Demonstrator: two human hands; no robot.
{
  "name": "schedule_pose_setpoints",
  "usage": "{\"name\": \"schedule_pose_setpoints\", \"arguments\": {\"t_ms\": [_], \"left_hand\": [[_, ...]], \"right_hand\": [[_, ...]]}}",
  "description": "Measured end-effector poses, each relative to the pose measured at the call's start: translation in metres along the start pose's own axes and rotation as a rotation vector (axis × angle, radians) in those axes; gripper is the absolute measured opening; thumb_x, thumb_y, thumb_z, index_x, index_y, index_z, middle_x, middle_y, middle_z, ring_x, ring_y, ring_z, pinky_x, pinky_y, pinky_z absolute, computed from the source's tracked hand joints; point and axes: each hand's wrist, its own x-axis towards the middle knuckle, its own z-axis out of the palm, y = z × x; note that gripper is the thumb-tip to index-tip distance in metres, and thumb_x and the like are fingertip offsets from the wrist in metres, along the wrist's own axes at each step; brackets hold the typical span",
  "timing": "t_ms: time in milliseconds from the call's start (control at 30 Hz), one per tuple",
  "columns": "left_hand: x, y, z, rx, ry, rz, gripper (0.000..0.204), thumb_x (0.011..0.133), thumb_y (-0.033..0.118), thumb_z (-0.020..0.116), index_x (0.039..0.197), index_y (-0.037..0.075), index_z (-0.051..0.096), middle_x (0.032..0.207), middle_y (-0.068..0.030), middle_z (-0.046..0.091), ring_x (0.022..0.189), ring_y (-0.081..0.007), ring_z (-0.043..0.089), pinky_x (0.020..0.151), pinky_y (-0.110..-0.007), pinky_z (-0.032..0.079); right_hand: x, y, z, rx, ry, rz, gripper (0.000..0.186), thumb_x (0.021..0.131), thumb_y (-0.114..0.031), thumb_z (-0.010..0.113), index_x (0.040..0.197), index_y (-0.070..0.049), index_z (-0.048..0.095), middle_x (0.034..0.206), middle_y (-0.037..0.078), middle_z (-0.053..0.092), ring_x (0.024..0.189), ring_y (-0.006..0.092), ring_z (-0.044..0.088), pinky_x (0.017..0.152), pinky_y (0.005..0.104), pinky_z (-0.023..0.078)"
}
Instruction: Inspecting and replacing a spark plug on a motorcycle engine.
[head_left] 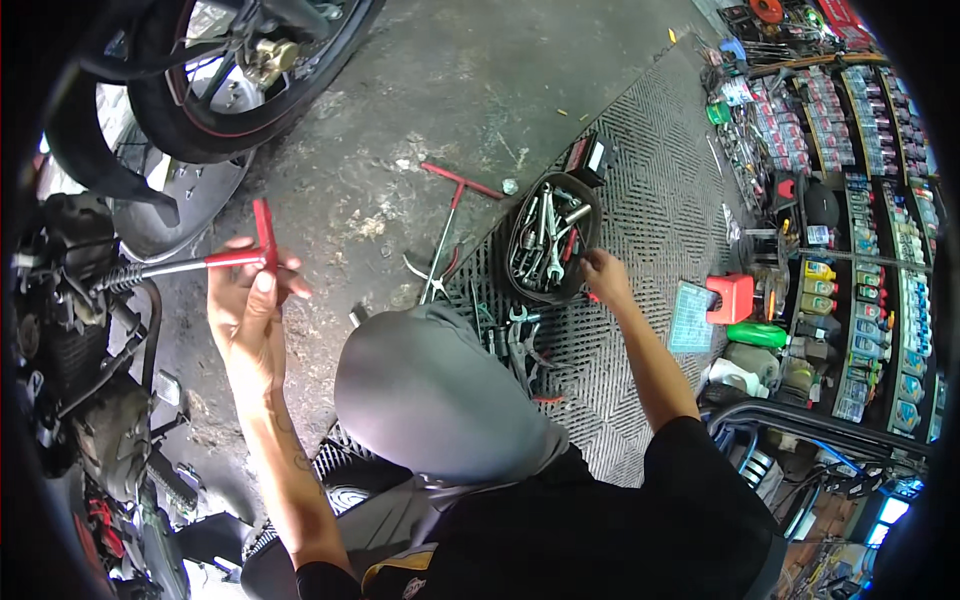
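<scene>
My left hand (pixel 250 310) is closed around the red grip of a T-handle wrench (pixel 236 257), thumb against its crossbar. The wrench's bare metal shaft runs left and meets a coil spring by the motorcycle engine (pixel 75 280); exactly what its tip touches is hard to see. My right hand (pixel 604 276) is at the right rim of a dark oval tool tub (pixel 508 262), fingers bent together. What those fingers hold, if anything, is hidden. Combination wrenches (pixel 552 235) and sockets are heaped inside the tub, and a bit of red shows just below my right hand.
A second red T-handle wrench (pixel 452 215) and pliers (pixel 432 275) lie on the floor. More hand tools (pixel 520 345) rest on the mat beside my knee. A motorcycle wheel (pixel 210 125) stands at upper left. Shelves of bottles (pixel 870 310) line the right side, near a red stool (pixel 735 298).
</scene>
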Motion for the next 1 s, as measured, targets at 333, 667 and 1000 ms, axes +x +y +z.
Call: {"name": "schedule_pose_setpoints", "arguments": {"t_ms": [333, 667, 1000], "left_hand": [[0.004, 0.005, 0.016, 0.02, 0.043, -0.019, 0.038, 0.093, -0.003, 0.063, 0.126, -0.002, 0.047, 0.102, -0.0191, 0.066, 0.093, -0.0267, 0.069, 0.076, -0.036, 0.059], [-0.004, 0.013, 0.008, -0.009, 0.024, -0.054, 0.047, 0.095, 0.014, 0.069, 0.131, -0.001, 0.042, 0.1, -0.0191, 0.069, 0.081, -0.021, 0.067, 0.076, -0.033, 0.054], [-0.003, 0.007, 0.008, -0.071, 0.003, -0.051, 0.043, 0.096, 0.011, 0.067, 0.13, 0.0, 0.043, 0.101, -0.0165, 0.07, 0.079, -0.0175, 0.066, 0.075, -0.032, 0.054]], "right_hand": [[0.104, -0.013, -0.021, -0.667, 0.083, -0.525, 0.04, 0.083, -0.008, 0.064, 0.122, -0.015, 0.064, 0.128, 0.02, 0.057, 0.108, 0.0406, 0.062, 0.085, 0.0479, 0.053], [0.061, -0.22, -0.039, 0.757, -0.338, -0.141, 0.044, 0.107, -0.029, 0.048, 0.146, -0.012, 0.041, 0.119, 0.01, 0.065, 0.095, 0.0216, 0.067, 0.077, 0.0376, 0.055], [-0.005, -0.454, -0.029, 1.213, -0.689, -0.423, 0.042, 0.104, -0.025, 0.054, 0.143, -0.013, 0.042, 0.121, 0.016, 0.064, 0.1, 0.0295, 0.07, 0.09, 0.0455, 0.057]]}}
